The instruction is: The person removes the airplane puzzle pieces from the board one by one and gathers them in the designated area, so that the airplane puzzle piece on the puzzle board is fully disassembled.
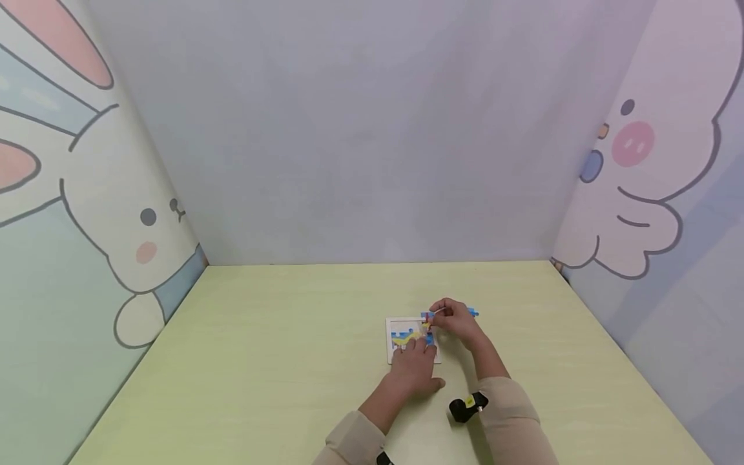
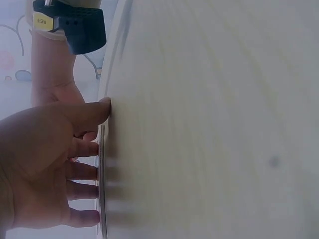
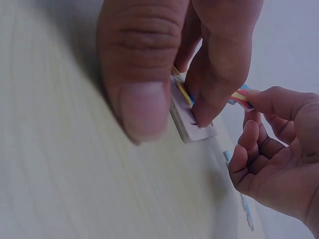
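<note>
A small square jigsaw puzzle in a white tray (image 1: pixel 389 342) lies on the table, with blue and yellow pieces laid in its lower part. My left hand (image 1: pixel 414 367) rests its fingertips on the tray's near side, its thumb out on the table. At the tray's upper right corner my right hand (image 1: pixel 459 321) pinches a puzzle piece (image 3: pixel 242 98) between thumb and forefinger; red, yellow and blue show on it. The right wrist view has the piece held above the tray. In the left wrist view, the left fingers (image 2: pixel 82 190) stand nearly straight down on the tray's edge.
Another blue piece (image 1: pixel 473 312) lies past the right hand, partly hidden by it. Black wrist cameras (image 1: pixel 465 408) sit at both cuffs. The pale yellow table (image 1: pixel 261 361) meets a plain back wall and side walls with cartoon animals.
</note>
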`<action>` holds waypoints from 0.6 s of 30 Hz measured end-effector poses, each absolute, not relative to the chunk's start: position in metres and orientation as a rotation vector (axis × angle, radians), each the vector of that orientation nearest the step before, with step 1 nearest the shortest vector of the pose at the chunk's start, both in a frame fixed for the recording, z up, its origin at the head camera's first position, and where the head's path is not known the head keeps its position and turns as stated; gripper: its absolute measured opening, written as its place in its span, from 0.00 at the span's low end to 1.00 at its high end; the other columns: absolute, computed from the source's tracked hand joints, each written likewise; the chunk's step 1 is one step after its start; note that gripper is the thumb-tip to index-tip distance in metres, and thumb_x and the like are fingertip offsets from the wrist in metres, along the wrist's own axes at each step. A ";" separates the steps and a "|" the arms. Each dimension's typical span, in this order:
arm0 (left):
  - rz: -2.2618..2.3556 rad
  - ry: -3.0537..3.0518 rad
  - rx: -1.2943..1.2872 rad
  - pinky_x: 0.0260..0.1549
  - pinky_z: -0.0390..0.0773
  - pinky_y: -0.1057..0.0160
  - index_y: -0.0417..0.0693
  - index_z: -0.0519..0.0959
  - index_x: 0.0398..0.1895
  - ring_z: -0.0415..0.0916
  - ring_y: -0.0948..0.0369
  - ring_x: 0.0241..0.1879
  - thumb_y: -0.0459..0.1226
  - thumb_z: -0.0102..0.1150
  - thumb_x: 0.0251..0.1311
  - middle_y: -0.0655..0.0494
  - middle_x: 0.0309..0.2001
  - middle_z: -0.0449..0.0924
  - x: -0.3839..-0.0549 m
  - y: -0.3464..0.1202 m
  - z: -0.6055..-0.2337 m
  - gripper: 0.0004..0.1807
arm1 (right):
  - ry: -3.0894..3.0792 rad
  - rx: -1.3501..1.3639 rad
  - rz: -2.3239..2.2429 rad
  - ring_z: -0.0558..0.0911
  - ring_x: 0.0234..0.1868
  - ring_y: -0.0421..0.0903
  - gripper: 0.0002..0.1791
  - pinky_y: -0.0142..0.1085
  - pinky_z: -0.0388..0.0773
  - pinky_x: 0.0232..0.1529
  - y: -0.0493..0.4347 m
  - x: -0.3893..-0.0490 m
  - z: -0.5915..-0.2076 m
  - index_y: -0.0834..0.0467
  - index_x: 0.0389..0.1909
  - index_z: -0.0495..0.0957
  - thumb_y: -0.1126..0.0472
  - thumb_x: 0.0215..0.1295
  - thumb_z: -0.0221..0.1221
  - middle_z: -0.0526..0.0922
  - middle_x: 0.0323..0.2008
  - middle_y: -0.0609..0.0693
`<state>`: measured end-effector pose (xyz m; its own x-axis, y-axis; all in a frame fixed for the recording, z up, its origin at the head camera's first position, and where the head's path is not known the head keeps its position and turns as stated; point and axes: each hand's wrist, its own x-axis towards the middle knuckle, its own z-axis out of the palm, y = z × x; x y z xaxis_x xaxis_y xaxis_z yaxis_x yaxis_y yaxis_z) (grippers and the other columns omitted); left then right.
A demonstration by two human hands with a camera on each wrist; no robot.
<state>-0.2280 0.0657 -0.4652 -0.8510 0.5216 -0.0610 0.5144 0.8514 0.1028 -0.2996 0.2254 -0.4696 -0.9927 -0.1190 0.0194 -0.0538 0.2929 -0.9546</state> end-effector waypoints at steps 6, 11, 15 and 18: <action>0.124 2.940 0.828 0.49 0.67 0.50 0.51 0.68 0.61 0.58 0.56 0.60 0.62 0.57 0.53 0.54 0.60 0.63 -0.226 0.066 -0.467 0.37 | 2.485 -0.152 -1.829 0.78 0.34 0.54 0.09 0.40 0.73 0.35 0.225 -0.295 -0.470 0.66 0.40 0.74 0.69 0.59 0.59 0.78 0.28 0.55; 0.139 2.938 0.865 0.50 0.67 0.49 0.51 0.67 0.62 0.58 0.54 0.61 0.61 0.56 0.54 0.53 0.62 0.62 -0.223 0.063 -0.469 0.37 | 2.499 -0.139 -1.781 0.77 0.32 0.52 0.09 0.38 0.72 0.34 0.225 -0.288 -0.472 0.64 0.40 0.75 0.67 0.59 0.61 0.77 0.28 0.54; 0.149 2.948 0.907 0.51 0.67 0.48 0.50 0.65 0.65 0.57 0.53 0.63 0.60 0.55 0.55 0.51 0.65 0.60 -0.226 0.060 -0.471 0.38 | 2.523 -0.140 -1.766 0.77 0.33 0.50 0.12 0.38 0.73 0.34 0.225 -0.284 -0.468 0.64 0.41 0.74 0.64 0.59 0.62 0.78 0.29 0.54; 0.181 2.939 0.922 0.54 0.65 0.49 0.48 0.63 0.66 0.56 0.53 0.65 0.59 0.55 0.57 0.50 0.67 0.58 -0.229 0.057 -0.470 0.39 | 2.524 -0.165 -1.780 0.77 0.34 0.51 0.14 0.39 0.73 0.35 0.227 -0.279 -0.461 0.66 0.42 0.73 0.63 0.59 0.63 0.78 0.29 0.53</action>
<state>-0.2287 0.0572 -0.4700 -0.8198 0.5724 -0.0187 0.5658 0.8145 0.1284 -0.2794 0.2275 -0.4614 -0.9931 -0.1153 0.0213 -0.0588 0.3323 -0.9413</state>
